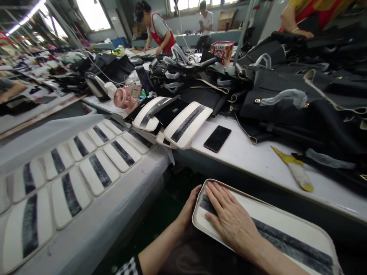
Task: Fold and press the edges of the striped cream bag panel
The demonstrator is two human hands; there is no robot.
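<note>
A long white bag panel (286, 214) with rounded corners and a dark stripe down its middle is in front of me, slanting to the lower right. My right hand (229, 217) lies flat on its top face near the left end, fingers stretched out. At that same end my left hand (187, 210) holds the panel's edge from the side, its fingers partly hidden by the rim. Dark material (197, 256) shows beneath the panel, over my lap.
Similar striped panels (99, 170) lie in rows on the left table. On the table ahead are more panels (187, 124), a phone (217, 138), a yellow-ended scraper (295, 168), a pink fan (124, 99) and black bags (275, 99). Co-workers (162, 32) stand behind.
</note>
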